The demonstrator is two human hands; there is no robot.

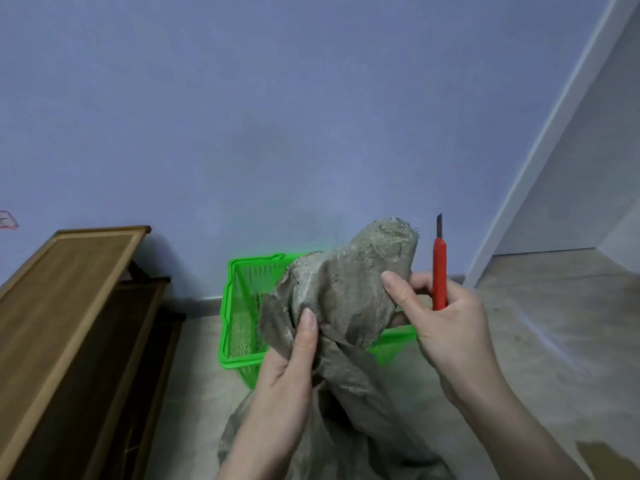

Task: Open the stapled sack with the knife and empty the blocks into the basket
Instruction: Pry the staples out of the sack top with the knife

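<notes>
A grey woven sack (349, 299) rises from the floor in front of me, its top bunched and folded, with staples showing along the upper edge. My left hand (287, 379) grips the sack's neck from the left, thumb pressed on the fabric. My right hand (446, 320) holds a red utility knife (439, 271) upright with its blade out and pointing up, and its thumb also pinches the sack's top. A green plastic basket (239, 306) stands on the floor right behind the sack, partly hidden by it. No blocks are visible.
A wooden shelf unit (76, 327) stands at the left against the blue wall (277, 133). A white door frame (540, 161) and doorway are at the right. The floor (554, 341) is pale tile.
</notes>
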